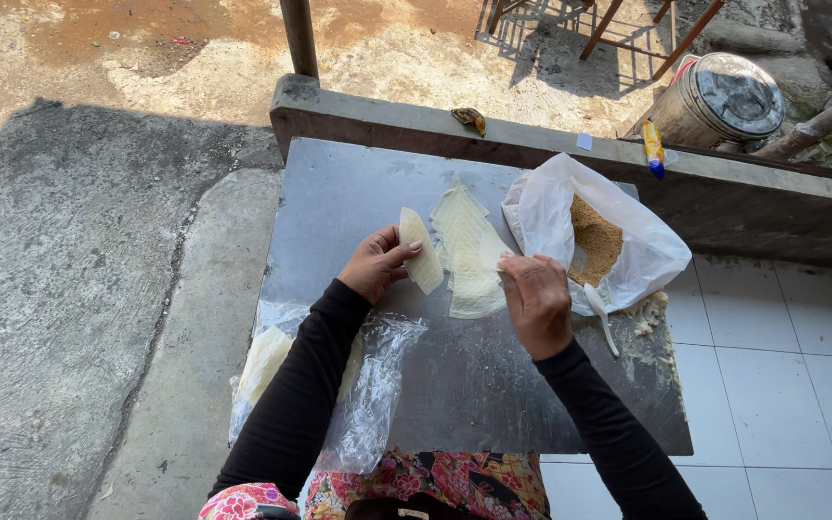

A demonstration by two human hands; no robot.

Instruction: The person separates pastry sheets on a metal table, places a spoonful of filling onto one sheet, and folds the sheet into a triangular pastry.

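On the worktop's [455, 385] near-left corner lies a clear plastic bag [368, 395] with pale sheets inside, partly hanging over the edge and partly covered by the person's left sleeve. Further in, toward the middle of the metal surface, the left hand [374, 265] holds one thin pale wrapper [422, 252]: fingers and thumb are closed on its lower left edge, and the sheet stands tilted, its upper end free and lifted clear of the rest. Just right of it a fanned stack [471, 252] of the same wrappers lies flat on the metal, close beside the held sheet; whether the two touch cannot be told. The right hand [535, 300] rests at the stack's right edge, fingers curled together with the tips on or just over the sheets; it grips nothing that can be seen. Judgement: separating a single sheet cleanly calls for a light pinch at one edge and a slow peel, with the other hand steadying the stack so that thin sheets neither tear nor lift in pairs. At the worktop's right edge an open white bag [642, 252] shows brown crumbly filling [593, 243], with a white spoon [601, 313] just beside it and crumbs [649, 313] scattered near. Beyond the far edge runs a concrete ledge [532, 130].
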